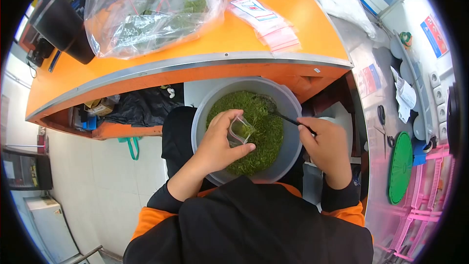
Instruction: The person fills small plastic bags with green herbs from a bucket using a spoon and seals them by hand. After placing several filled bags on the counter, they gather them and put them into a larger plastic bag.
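A grey tub [292,149] filled with chopped green leaves [259,159] stands low in front of the person's body. Over its left part, my left hand [222,142] holds a small clear plastic bag [240,131] with its mouth spread open and some green matter visible inside. My right hand [323,142] is at the tub's right rim, its fingers closed on the black handle of a spoon [291,120]. The spoon's head rests in the leaves near the back of the tub and is partly hidden by them.
An orange desk [205,44] spans the view beyond the tub, bearing a large clear bag [156,14], flat printed bags [266,22] and a black cup [61,24]. On the right-hand counter are scissors [382,117], a green disc [400,167] and a pink rack [415,205].
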Motion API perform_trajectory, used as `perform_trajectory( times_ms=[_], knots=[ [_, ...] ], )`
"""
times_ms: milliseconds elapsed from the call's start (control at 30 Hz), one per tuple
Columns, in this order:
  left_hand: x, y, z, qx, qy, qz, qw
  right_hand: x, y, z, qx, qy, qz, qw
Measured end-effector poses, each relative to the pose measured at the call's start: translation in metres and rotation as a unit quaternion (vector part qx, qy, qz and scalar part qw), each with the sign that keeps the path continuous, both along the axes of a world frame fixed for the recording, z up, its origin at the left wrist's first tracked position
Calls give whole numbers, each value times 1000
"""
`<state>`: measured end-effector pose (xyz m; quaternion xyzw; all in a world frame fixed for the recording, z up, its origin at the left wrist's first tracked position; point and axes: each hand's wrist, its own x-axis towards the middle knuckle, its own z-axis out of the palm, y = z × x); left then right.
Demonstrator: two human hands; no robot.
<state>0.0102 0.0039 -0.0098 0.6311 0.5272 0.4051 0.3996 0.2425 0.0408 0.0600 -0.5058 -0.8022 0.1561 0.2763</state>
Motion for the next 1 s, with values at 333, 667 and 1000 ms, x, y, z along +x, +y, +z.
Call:
perform_trajectory(
  times_ms=[333,667,1000],
  knots=[
    [10,-2,7,186,100,59,976,-45,-4,-23,29,83,134,987],
    [-12,3,38,33,0,-81,996,-36,-7,-34,-38,217,149,964],
    [-4,9,38,106,90,-133,981,-34,-2,-13,-99,105,190,971]
  ],
)
